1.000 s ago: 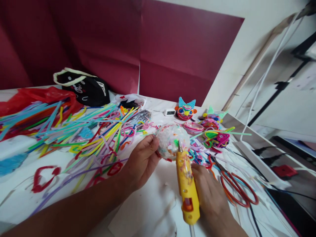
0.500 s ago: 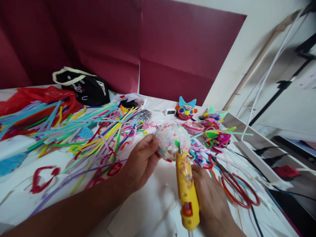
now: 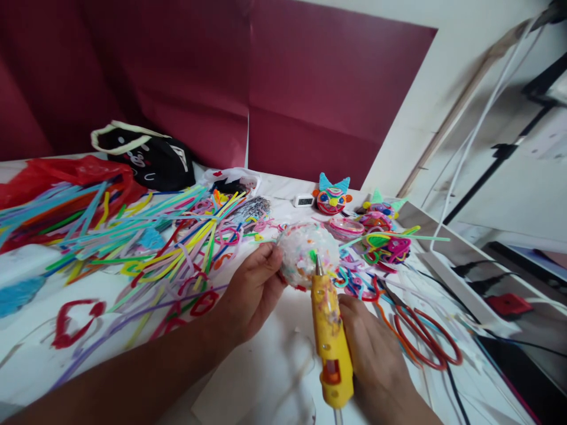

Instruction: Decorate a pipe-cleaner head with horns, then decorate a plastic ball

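My left hand (image 3: 256, 287) grips the left side of a whitish ball (image 3: 305, 245) flecked with coloured bits, holding it above the table. In my right hand (image 3: 374, 348) is a yellow glue gun (image 3: 331, 342), stained near its front, with a clear glue stick showing at its rear. Its metal nozzle points away from me at the near face of the ball, close beside a small green spot. I cannot tell whether the tip touches the surface. The fingers around the gun's handle are partly hidden behind its body.
Pipe cleaners (image 3: 146, 236) in many colours spread over the left, by a red plastic bag (image 3: 80, 168) and a black bag (image 3: 150, 162). Red-handled scissors (image 3: 427, 336) lie at right. Finished-looking craft figures (image 3: 333, 198) and a small digital display (image 3: 303, 201) stand behind. A power strip (image 3: 465, 277) is far right.
The whole view has shifted slightly, moving everything a little to the left. Both hands keep their hold, and the nozzle stays by the green spot on the ball.
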`<state>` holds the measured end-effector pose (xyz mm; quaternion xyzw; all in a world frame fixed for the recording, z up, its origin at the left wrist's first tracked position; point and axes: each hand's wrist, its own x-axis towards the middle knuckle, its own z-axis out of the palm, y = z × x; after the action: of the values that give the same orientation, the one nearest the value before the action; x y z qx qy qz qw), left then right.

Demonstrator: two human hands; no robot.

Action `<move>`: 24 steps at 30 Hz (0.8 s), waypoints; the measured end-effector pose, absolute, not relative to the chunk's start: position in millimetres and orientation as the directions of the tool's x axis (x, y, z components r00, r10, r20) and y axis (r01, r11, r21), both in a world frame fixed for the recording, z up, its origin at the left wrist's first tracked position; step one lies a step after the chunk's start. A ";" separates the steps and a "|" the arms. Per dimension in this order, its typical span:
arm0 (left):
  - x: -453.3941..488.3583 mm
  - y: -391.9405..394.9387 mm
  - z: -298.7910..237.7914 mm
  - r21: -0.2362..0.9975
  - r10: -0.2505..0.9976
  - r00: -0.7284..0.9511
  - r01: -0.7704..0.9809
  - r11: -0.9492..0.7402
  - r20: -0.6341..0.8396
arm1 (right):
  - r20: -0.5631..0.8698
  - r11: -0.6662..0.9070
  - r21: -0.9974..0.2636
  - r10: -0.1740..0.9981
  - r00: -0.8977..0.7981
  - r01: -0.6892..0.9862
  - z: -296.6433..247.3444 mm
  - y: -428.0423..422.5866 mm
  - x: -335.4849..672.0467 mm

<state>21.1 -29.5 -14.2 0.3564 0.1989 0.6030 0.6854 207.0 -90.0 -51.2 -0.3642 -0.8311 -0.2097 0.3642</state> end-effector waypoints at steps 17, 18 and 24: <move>24.1 -32.4 -14.0 0.729 0.966 0.215 -0.683 0.042 0.146 | 0.711 0.669 0.058 0.494 -0.501 0.741 -48.8 -87.5 209.3; 24.1 -32.5 -13.7 0.733 0.966 0.211 -0.680 0.034 0.151 | 0.706 0.671 0.053 0.499 -0.503 0.739 -49.0 -87.4 209.3; 22.9 -33.6 -10.1 0.725 0.972 0.187 -0.688 0.028 0.141 | 0.711 0.664 0.069 0.491 -0.503 0.745 -49.2 -91.1 209.5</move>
<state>22.9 -33.6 -10.1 0.3484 0.2040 0.6039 0.6872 209.5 -91.1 -49.2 -0.3649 -0.8466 -0.1869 0.3395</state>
